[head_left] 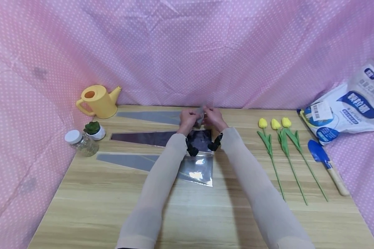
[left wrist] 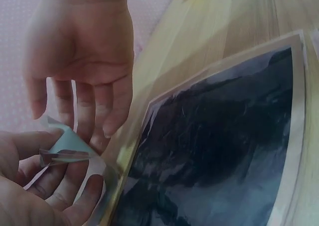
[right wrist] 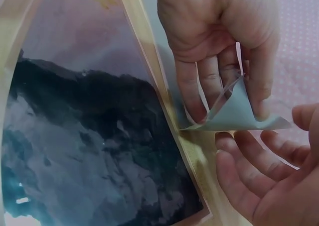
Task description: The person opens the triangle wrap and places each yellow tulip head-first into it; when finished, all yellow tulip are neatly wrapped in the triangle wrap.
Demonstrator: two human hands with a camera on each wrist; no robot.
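Along the far edge of the table (head_left: 96,200), just before the pink curtain (head_left: 187,62), lies the pale gray sleeve (head_left: 156,116), its narrow end toward your left and its other end lifted between your hands. Your left hand (head_left: 188,121) pinches that lifted end, thumb to one side and fingers to the other, and the film stands there in a folded peak. Your right hand (head_left: 214,117) is beside it with loosely bent fingers, grasping nothing; whether a fingertip brushes the corner, the views don't let you tell.

Expect thin wrapping film: next to no weight, limp, and probably slick, so any layers may cling or slide on each other. It looks easy to crease and perhaps to tear, so a light touch should serve you better than a hard pull. Your surest hold is likely at the corners of the lifted end, using finger pads rather than nails. Nearer you, the dark sleeve (head_left: 143,138) and the glossy sleeve (head_left: 194,167) lie flat; mind your wrists over them, as they could drag.
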